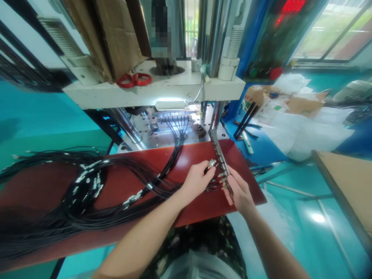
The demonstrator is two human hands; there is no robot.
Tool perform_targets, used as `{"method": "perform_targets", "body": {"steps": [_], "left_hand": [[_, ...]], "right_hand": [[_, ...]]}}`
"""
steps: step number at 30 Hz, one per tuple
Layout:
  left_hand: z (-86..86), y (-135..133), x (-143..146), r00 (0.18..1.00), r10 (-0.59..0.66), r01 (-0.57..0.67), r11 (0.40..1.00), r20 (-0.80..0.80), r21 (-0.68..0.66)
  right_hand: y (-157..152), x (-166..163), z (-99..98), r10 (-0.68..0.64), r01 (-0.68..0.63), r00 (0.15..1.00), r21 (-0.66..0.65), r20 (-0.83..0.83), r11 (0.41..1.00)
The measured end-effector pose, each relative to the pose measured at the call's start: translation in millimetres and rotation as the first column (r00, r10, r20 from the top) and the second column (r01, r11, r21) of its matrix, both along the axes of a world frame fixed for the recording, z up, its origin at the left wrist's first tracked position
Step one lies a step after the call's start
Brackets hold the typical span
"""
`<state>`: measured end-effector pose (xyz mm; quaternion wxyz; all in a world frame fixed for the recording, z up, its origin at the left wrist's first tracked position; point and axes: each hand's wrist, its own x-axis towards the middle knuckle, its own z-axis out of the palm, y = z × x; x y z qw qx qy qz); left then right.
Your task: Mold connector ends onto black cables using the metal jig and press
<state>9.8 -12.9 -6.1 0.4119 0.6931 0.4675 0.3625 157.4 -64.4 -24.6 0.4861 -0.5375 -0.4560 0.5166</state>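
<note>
My left hand (197,180) is closed in a pinch on the metal connector end of a black cable (211,163), held against a long narrow metal fixture bar (218,152). My right hand (238,190) grips the near end of that bar, fingers wrapped round it. Several other cable ends with metal tips sit in the bar between my two hands. Both hands hover over the red work board (192,155).
A large bundle of black cables (87,190) lies across the board's left side. Behind stands a press machine (162,89) with cables in its mould (174,121), red scissors (133,80) on its plate. White bags and cardboard (302,116) lie right.
</note>
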Motion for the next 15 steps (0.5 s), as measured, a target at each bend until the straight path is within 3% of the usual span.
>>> {"method": "perform_targets", "body": {"steps": [4,9,15], "left_hand": [[1.6,1.8,3.2,0.994,-0.046,0.056,0.994,0.098,-0.093],[-4.6,4.4,6.1,0.968,-0.011,0.070,0.971,0.251,-0.227],[-10.6,3.6,4.8,0.953,0.000,0.074,0.970,0.302,-0.233]], "right_hand": [[-0.3,1.3,0.9,0.020,-0.020,1.000,0.004,0.012,1.000],[0.5,1.5,0.3,0.023,-0.023,0.999,0.000,0.026,1.000],[1.7,0.3,1.1,0.035,-0.034,0.997,-0.011,0.068,0.999]]}}
